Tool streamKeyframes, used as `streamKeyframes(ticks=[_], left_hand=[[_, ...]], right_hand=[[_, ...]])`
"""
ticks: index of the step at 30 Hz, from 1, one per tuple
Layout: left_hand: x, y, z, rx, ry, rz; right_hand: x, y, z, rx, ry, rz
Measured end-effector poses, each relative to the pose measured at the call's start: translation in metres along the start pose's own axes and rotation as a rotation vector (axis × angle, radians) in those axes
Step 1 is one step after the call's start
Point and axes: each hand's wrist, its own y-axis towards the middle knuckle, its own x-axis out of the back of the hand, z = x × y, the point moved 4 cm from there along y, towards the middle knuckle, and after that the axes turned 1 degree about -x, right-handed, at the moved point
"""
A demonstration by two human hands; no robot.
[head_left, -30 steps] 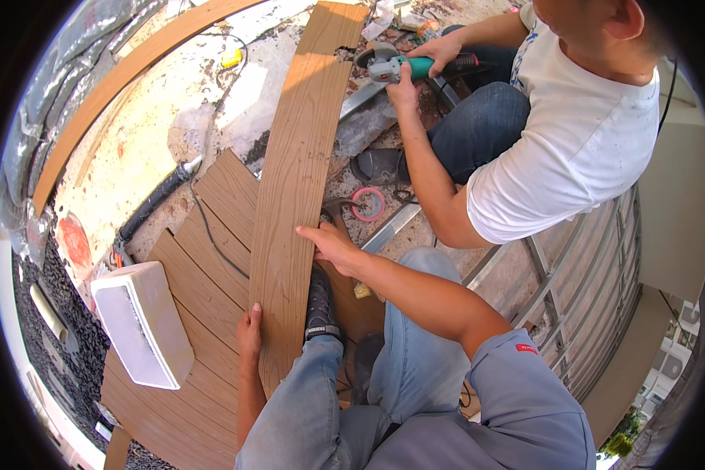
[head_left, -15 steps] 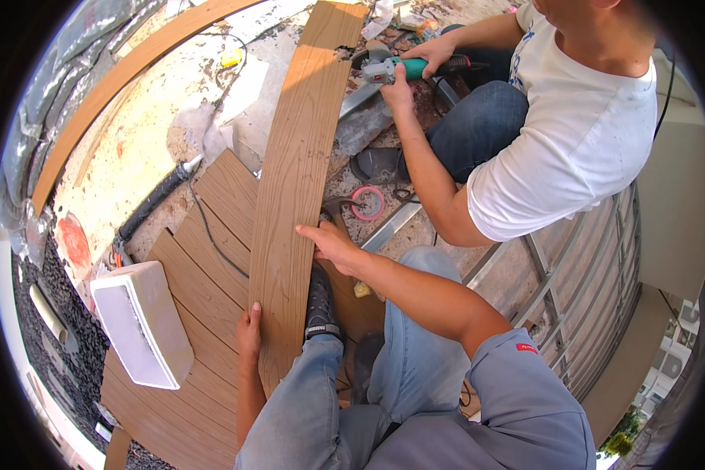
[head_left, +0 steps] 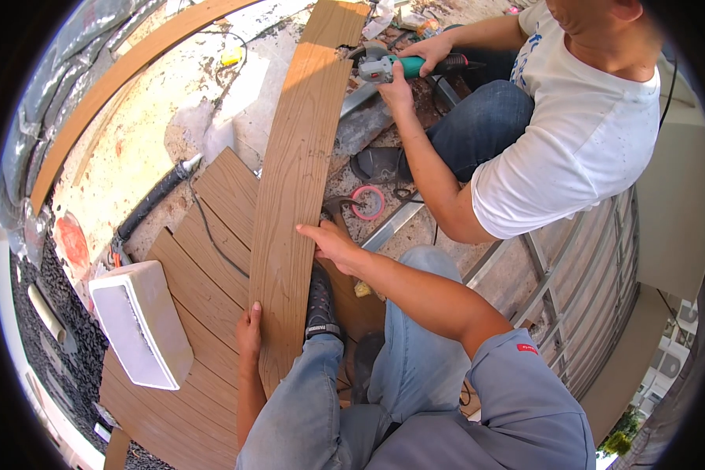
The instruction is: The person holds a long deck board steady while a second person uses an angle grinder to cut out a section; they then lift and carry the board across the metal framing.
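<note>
A long wood-grain plank point(head_left: 292, 172) slants away from me across my legs, with a dark notch near its far right edge. My left hand point(head_left: 249, 333) grips its near left edge; my right hand point(head_left: 330, 247) grips its right edge farther up, thumb on top. At the notch, a co-worker's hands point(head_left: 415, 70) hold a green angle grinder point(head_left: 380, 69); I cannot tell whether its disc touches the plank. My shoe point(head_left: 321, 305) is partly hidden beside the plank.
Laid deck boards point(head_left: 180, 321) carry a white box point(head_left: 137, 325) and a cable. A dark tube tool point(head_left: 155, 200), loose long board point(head_left: 102, 102) and pink tape roll point(head_left: 367, 202) lie around. Metal joists point(head_left: 560, 282) span the right. The co-worker point(head_left: 572, 149) sits at upper right.
The co-worker's grinder has shifted slightly left, closer to the plank's notched edge, and the hands moved with it. My own hands and the plank show no visible movement.
</note>
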Motion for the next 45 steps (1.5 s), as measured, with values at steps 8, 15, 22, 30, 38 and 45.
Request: streamKeyframes(ticks=[8,15,22,30,38,45], left_hand=[[0.000,-0.001,-0.002,-0.002,0.002,-0.001],[0.002,0.000,0.000,-0.007,0.027,0.008],[0.001,0.000,-0.001,-0.012,0.019,0.007],[0.002,0.001,-0.002,-0.022,0.010,0.007],[0.002,0.001,-0.001,-0.005,0.008,0.025],[0.002,0.001,-0.001,-0.022,0.001,0.021]], right_hand=[[-0.003,-0.004,0.003,-0.014,-0.011,-0.016],[0.000,0.002,-0.003,-0.004,-0.017,-0.009],[-0.002,0.000,-0.001,-0.008,-0.018,-0.005],[0.001,0.006,-0.005,0.012,-0.018,-0.081],[-0.002,0.003,-0.002,0.008,-0.011,-0.068],[-0.001,0.004,-0.003,0.009,-0.017,-0.069]])
